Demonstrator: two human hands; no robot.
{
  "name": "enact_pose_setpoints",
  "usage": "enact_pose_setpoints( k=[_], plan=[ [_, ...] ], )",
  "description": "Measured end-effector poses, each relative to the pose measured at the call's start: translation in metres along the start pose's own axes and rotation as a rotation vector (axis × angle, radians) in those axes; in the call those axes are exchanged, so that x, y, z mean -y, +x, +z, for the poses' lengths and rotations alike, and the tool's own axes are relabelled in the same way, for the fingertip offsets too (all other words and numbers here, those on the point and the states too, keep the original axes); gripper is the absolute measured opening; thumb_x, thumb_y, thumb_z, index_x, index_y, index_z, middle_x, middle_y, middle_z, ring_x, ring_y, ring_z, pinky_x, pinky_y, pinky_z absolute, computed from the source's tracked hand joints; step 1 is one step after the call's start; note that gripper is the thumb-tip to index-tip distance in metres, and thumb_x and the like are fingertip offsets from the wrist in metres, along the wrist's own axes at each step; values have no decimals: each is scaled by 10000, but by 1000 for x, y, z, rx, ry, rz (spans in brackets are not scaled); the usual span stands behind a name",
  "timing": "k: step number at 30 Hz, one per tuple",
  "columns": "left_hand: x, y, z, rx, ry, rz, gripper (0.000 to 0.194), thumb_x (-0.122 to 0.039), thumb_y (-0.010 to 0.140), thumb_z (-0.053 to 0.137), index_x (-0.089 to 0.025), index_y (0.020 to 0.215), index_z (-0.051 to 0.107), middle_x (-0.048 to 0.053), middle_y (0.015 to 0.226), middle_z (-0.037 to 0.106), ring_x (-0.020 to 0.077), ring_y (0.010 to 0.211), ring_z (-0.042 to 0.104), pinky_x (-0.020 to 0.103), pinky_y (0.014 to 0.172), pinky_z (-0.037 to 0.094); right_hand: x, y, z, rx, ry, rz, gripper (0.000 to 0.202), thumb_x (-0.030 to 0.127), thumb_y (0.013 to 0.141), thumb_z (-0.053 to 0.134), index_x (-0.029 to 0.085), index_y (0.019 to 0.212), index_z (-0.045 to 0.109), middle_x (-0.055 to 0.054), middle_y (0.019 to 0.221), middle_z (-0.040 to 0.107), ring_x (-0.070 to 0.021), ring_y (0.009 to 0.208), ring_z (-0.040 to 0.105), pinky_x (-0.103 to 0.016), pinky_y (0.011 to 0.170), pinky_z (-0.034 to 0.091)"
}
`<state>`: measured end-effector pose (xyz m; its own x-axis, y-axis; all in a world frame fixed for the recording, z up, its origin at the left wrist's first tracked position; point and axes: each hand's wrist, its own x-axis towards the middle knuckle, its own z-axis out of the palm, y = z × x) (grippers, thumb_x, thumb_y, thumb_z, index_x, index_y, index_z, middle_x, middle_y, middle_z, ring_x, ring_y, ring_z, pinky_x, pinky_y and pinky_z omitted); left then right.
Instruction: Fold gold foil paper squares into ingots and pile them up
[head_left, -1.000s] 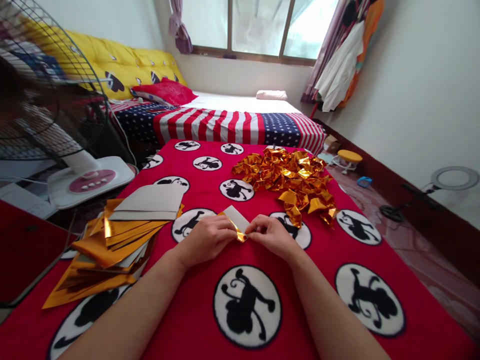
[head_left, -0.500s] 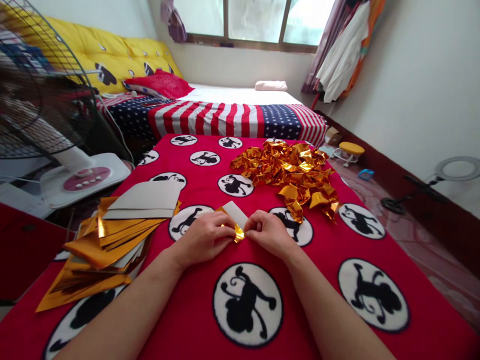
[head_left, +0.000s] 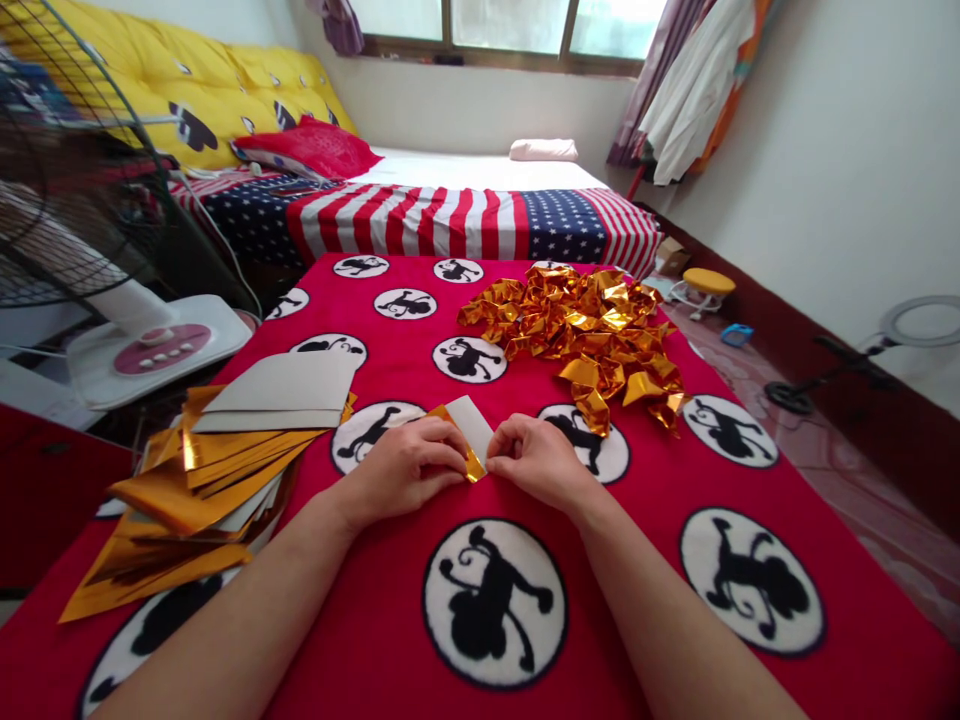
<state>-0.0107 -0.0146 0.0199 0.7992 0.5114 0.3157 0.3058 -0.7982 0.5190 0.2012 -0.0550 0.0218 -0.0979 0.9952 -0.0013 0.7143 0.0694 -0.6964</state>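
Note:
A small sheet of gold-and-white paper (head_left: pixel 471 425), partly folded, lies at the middle of the red cloth (head_left: pixel 360 610) between my hands. My left hand (head_left: pixel 416 462) is closed on its left lower edge, where a gold fold shows. At the sheet's lower right edge, my right hand (head_left: pixel 529 458) pinches the paper between thumb and forefinger. A loose stack of gold and white sheets (head_left: pixel 217 480) rests to the left. Beyond my right hand is a heap of folded gold paper pieces (head_left: pixel 577 330).
A fan (head_left: pixel 161 345) stands at the left. Behind the cloth is a bed with a striped and starred cover (head_left: pixel 420 220). On the floor at the right are a yellow stool (head_left: pixel 709 282) and a ring-shaped stand (head_left: pixel 911 322).
The view has shifted slightly. Both hands stay at the paper, with my left fingers a little further over its gold fold.

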Motion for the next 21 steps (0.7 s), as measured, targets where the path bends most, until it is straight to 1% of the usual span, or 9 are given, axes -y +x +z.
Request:
enact_pose_setpoints(
  k=[5, 11, 16, 21],
  plan=[
    [-2, 1, 2, 3, 31, -52, 73, -209, 821, 652, -233, 851, 714, 31, 997, 685, 161, 903, 613, 296, 827, 474, 1, 0, -1, 0, -18, -14, 40, 187, 657, 690, 220, 654, 668, 17, 715, 605, -115, 644, 516, -225, 562, 346],
    [-2, 2, 1, -16, 22, -48, 86, -223, 835, 637, -232, 845, 722, 32, 973, 694, 154, 884, 627, 283, 803, 481, 0, 1, 0, 9, -16, -16, 41, 212, 659, 704, 221, 662, 664, 20, 718, 609, -116, 650, 517, -228, 558, 332],
    [-1, 2, 1, -27, -3, -41, 94, -242, 841, 637, -227, 845, 730, 41, 942, 703, 162, 875, 638, 294, 805, 494, 3, 1, 0, -7, -59, -1, 45, 202, 651, 700, 222, 647, 660, 20, 720, 610, -115, 647, 513, -230, 548, 312],
    [-3, 3, 2, -61, -10, -62, 109, -217, 846, 611, -202, 806, 712, 50, 911, 704, 161, 848, 645, 291, 780, 498, 5, 0, 0, -9, -71, 1, 44, 190, 646, 688, 226, 645, 662, 19, 726, 604, -115, 644, 515, -225, 541, 313]
  ],
)
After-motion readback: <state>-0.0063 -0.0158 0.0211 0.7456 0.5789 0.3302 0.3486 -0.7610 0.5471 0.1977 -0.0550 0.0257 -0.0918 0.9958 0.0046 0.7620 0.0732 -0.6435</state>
